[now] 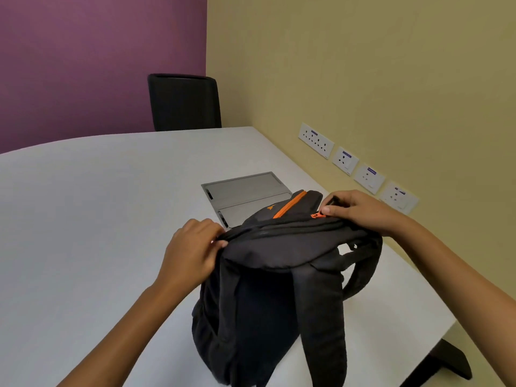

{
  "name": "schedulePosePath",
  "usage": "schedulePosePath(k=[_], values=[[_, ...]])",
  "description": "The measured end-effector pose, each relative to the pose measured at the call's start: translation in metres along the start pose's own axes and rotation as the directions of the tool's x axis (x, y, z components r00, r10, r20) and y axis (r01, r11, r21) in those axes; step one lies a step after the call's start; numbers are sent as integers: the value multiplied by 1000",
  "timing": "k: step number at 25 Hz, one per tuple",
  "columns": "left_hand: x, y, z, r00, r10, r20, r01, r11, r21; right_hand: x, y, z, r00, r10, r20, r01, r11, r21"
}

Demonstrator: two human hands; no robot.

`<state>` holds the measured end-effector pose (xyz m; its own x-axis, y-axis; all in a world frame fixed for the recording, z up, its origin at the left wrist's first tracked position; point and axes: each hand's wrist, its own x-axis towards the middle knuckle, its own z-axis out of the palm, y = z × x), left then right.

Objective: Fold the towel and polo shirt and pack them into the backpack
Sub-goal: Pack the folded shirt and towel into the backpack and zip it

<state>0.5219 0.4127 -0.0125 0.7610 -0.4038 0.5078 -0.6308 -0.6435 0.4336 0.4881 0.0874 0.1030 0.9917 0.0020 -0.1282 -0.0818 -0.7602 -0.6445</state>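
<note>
A dark grey backpack (268, 297) with an orange zip stands upright on the white table (97, 208), its shoulder straps facing me. My left hand (192, 250) grips the top edge of the backpack at its left corner. My right hand (354, 210) pinches an orange zip pull (317, 215) at the top right of the bag. The bag's top looks closed along most of its length. No towel or polo shirt shows anywhere in view.
A grey metal cable hatch (245, 191) is set into the table just behind the backpack. A black chair (184, 103) stands at the table's far side. Several wall sockets (357, 169) line the yellow wall on the right, close to the table's edge.
</note>
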Motion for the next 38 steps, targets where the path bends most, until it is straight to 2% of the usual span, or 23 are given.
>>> schedulePosePath(k=[5,6,8,9,10,12,13,15,17,20,24,29,36,38], values=[[22,-36,-14,988,-153,0,152,986,66,-14,-18,50,969,116,-219,-106,993,56],[29,-44,-19,980,-191,55,189,981,48,-18,-22,59,965,115,-236,-104,993,56],[46,-52,-40,921,-286,265,286,957,39,-26,-30,72,955,106,-277,-90,994,68],[55,-48,-53,891,-318,323,323,946,41,-30,-34,77,947,107,-302,-86,993,81],[62,-38,-64,891,-321,320,330,944,27,-35,-36,83,941,106,-321,-80,992,92],[72,-2,-75,946,-219,240,231,973,-25,-44,-40,94,935,83,-345,-46,992,114],[71,22,-75,959,-132,250,149,987,-52,-48,-41,100,933,72,-352,-24,990,138],[61,67,-61,930,45,364,-41,999,-20,-54,-41,108,933,64,-355,11,979,205],[49,88,-37,900,102,424,-169,978,123,-58,-40,112,930,62,-362,33,968,249],[35,85,-13,941,37,337,-136,951,278,-62,-37,118,933,47,-356,54,962,267],[8,74,5,988,135,73,-149,959,242,-59,-25,124,921,14,-389,54,985,163],[-9,73,15,986,147,-82,-129,974,186,-45,1,106,882,29,-470,10,997,80],[-20,63,21,980,152,-125,-132,979,153,-20,60,81,837,264,-479,-111,940,323],[-23,62,22,979,152,-139,-130,979,154,-13,66,87,851,289,-438,-127,923,362]])
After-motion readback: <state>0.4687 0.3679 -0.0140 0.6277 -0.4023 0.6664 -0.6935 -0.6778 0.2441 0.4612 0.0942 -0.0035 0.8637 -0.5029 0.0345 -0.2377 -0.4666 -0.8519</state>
